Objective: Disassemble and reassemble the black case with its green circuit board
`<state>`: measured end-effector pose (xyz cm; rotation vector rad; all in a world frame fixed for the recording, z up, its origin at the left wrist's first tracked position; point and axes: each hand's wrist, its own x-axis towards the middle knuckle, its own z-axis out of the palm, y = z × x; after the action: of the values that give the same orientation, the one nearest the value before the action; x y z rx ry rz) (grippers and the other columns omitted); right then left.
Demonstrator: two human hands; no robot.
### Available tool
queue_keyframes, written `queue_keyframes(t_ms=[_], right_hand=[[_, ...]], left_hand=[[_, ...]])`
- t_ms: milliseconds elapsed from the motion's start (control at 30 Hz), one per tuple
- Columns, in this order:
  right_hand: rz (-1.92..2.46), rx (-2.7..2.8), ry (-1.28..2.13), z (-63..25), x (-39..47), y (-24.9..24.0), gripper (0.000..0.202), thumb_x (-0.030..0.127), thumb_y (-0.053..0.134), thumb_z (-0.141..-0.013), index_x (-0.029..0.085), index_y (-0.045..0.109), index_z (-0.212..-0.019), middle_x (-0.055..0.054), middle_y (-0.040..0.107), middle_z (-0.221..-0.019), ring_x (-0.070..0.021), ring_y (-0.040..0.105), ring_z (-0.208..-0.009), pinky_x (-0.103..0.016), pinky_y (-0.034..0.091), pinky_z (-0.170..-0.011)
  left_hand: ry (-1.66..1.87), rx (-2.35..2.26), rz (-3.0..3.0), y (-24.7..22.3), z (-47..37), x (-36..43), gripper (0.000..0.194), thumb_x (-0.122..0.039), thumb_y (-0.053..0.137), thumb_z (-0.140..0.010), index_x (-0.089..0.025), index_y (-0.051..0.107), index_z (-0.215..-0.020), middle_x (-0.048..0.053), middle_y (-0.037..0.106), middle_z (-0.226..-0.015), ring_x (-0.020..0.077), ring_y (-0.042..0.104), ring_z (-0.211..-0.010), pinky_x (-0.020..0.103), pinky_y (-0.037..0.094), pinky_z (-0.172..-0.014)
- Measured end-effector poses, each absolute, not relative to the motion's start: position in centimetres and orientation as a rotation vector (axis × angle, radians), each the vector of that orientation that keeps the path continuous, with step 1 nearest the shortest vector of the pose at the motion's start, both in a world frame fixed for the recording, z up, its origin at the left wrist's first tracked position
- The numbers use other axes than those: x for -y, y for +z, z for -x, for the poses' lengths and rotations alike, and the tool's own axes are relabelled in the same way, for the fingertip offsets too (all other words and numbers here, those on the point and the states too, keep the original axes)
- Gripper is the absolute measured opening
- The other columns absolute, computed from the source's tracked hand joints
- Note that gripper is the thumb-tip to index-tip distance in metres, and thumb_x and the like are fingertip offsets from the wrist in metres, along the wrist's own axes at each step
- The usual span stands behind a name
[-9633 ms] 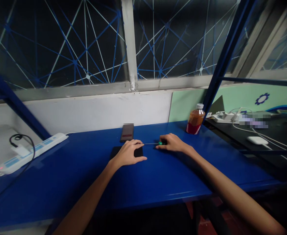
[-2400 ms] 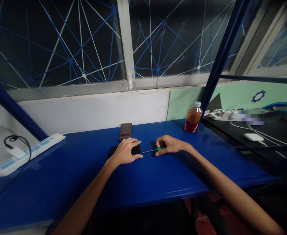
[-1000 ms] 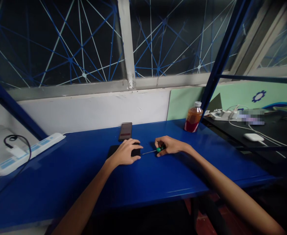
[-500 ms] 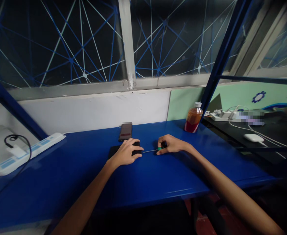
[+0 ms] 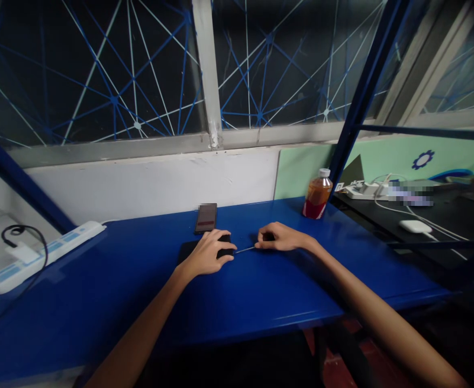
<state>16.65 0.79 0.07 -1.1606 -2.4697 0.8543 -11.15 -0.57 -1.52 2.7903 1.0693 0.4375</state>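
Observation:
My left hand is closed over a black boxy object lying on the blue table, fingers and thumb gripping its right end. More of that dark shape shows to the left of the wrist; what kind of thing it is I cannot tell. To the right, my right hand pinches a screwdriver held nearly level. Its thin metal shaft points left and reaches the object's right side near my left fingertips. My fingers hide its handle.
Behind my left hand a phone lies on the blue table. A bottle of red-orange drink stands at the back right. A white power strip with a black cable lies left. Beyond the rack post, a black table holds cables and a white charger.
My right hand's fingers have shifted round the screwdriver, so its green handle part no longer shows. My left hand stays on the black object. The view has shifted slightly.

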Motion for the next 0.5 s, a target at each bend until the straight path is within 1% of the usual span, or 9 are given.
queue_keyframes(t_ms=[133, 233, 333, 433, 500], right_hand=[[1.192, 2.512, 0.811, -16.83, -0.92, 0.06, 0.043, 0.058, 0.062, -0.077, 0.015, 0.069, -0.074, 0.001, 0.055, -0.059, -0.0094, 0.040, -0.051, -0.024, 0.026, -0.050], [1.202, 2.491, 0.836, -16.75, -0.90, 0.04, 0.042, 0.058, 0.069, -0.071, 0.016, 0.065, -0.075, 0.002, 0.055, -0.060, -0.0094, 0.042, -0.051, -0.024, 0.028, -0.050], [1.237, 2.470, 0.969, -16.56, -0.82, -0.09, 0.041, 0.054, 0.074, -0.067, 0.017, 0.060, -0.079, 0.004, 0.055, -0.059, -0.0090, 0.045, -0.048, -0.023, 0.030, -0.048], [1.214, 2.479, 0.936, -16.42, -0.76, -0.17, 0.041, 0.052, 0.075, -0.067, 0.017, 0.059, -0.081, 0.003, 0.056, -0.062, -0.0097, 0.048, -0.051, -0.022, 0.031, -0.049], [1.179, 2.488, 0.852, -16.44, -0.75, -0.13, 0.039, 0.053, 0.070, -0.073, 0.017, 0.061, -0.081, 0.002, 0.057, -0.064, -0.0100, 0.048, -0.054, -0.022, 0.031, -0.050]], left_hand=[[0.423, -1.064, -2.785, -1.59, 11.11, 0.54, 0.024, -0.038, 0.059, -0.089, -0.032, 0.068, -0.110, 0.006, 0.050, -0.134, 0.0306, 0.045, -0.123, 0.051, 0.037, -0.099], [0.421, -1.063, -2.790, -1.63, 11.10, 0.56, 0.024, -0.037, 0.059, -0.089, -0.031, 0.068, -0.109, 0.006, 0.050, -0.134, 0.0308, 0.045, -0.122, 0.051, 0.038, -0.098], [0.417, -1.063, -2.797, -1.62, 11.08, 0.62, 0.023, -0.037, 0.059, -0.089, -0.031, 0.068, -0.109, 0.006, 0.050, -0.134, 0.0309, 0.045, -0.122, 0.051, 0.038, -0.098], [0.421, -1.063, -2.802, -1.63, 11.06, 0.65, 0.024, -0.037, 0.058, -0.089, -0.031, 0.068, -0.110, 0.006, 0.050, -0.134, 0.0306, 0.045, -0.123, 0.051, 0.037, -0.098], [0.429, -1.065, -2.801, -1.65, 11.05, 0.66, 0.024, -0.037, 0.058, -0.089, -0.031, 0.068, -0.110, 0.006, 0.051, -0.134, 0.0307, 0.045, -0.123, 0.051, 0.037, -0.099]])
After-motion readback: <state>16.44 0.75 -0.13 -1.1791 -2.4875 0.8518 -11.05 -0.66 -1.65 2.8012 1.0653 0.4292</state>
